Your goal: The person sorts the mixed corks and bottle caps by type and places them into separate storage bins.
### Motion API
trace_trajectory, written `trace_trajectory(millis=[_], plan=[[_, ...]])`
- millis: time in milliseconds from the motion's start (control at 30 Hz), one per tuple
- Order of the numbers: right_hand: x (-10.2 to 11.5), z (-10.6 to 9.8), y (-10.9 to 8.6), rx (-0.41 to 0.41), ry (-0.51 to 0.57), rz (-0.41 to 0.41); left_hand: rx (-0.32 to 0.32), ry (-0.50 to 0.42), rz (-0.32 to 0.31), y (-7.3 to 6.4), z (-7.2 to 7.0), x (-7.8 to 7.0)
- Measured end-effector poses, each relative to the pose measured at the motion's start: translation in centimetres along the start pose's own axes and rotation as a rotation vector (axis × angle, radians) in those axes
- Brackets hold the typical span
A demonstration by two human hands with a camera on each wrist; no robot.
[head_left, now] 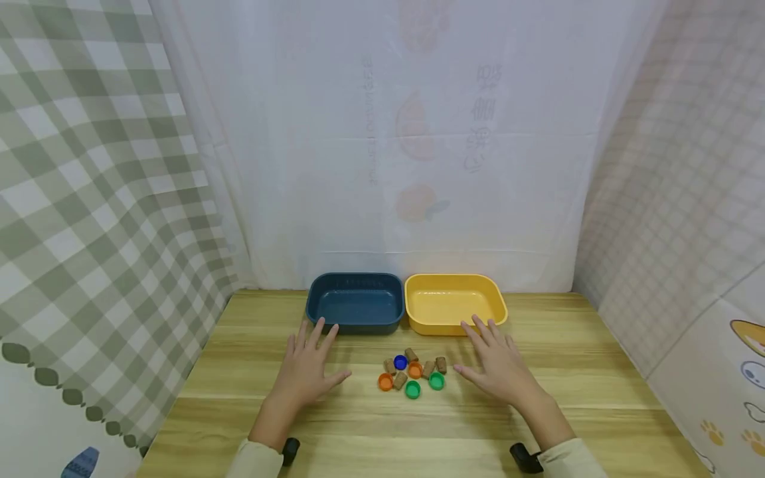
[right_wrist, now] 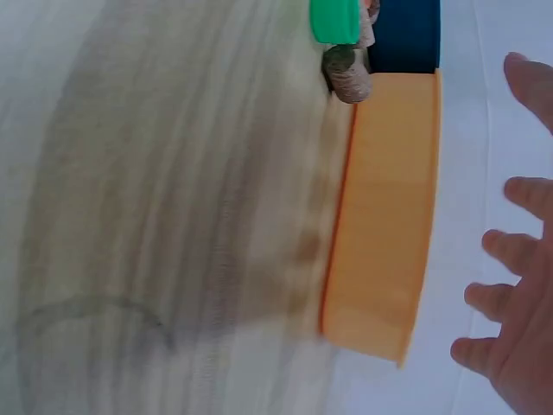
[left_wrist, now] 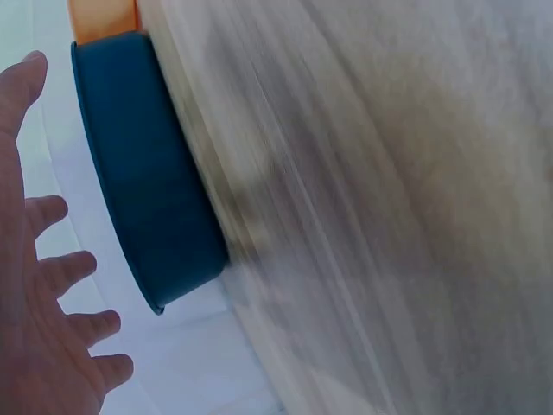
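My left hand is spread with straight fingers over the table, left of a small pile and in front of a dark blue tray. On the pile's other side my right hand spreads the same way, its fingertips near a yellow tray. Neither hand holds anything. Between them lie several corks, a blue bottle cap, orange caps and green caps. In the right wrist view, one cork and a green cap show near the trays.
Both trays stand side by side at the back of the wooden table. A white curtain hangs right behind them. Checked cloth drapes the left side, and patterned cloth the right.
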State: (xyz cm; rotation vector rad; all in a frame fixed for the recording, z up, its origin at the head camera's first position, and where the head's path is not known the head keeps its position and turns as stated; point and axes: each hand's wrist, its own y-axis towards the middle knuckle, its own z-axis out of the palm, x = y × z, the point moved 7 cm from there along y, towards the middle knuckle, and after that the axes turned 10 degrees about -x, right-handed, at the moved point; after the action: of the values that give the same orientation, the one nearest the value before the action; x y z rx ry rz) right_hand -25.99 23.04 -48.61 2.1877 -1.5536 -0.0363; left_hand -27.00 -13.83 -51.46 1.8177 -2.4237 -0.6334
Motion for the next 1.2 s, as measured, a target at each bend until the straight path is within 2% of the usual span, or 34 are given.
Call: trace_trajectory(millis=[167,367,633,833,933,1033,1200], plan=[[0.0,0.3,0.1,-0.032,0.032,-0.066,0.015,0.015,0.022,0.7,0.1,0.3],[0.1,0.1,0.2,-0.091,0.081,-0.138,-0.003,0.043,0.085,1.7,-0.2,0.2],[0.2,0.4,-0.1,-0.048,0.209,-0.126,-0.019,0.013,0.127,3.0,-0.4,0.6],[0.1,0.6,0.1,-0.030,0.299,-0.133,0.010,-0.051,0.089,4.2,-0.1,1.1],[0.0,0.7,0.2,-0.053,0.324,-0.153,0.027,-0.053,0.083,4.8,0.1,1.2],[-0.3,0.7,0.3,-0.083,0.347,-0.168,0.021,-0.036,0.108,5.3,0.1,1.3],[-1.1,1.3,0.5,-0.097,0.371,-0.171,-0.035,-0.020,0.163,5.9,0.1,1.3]])
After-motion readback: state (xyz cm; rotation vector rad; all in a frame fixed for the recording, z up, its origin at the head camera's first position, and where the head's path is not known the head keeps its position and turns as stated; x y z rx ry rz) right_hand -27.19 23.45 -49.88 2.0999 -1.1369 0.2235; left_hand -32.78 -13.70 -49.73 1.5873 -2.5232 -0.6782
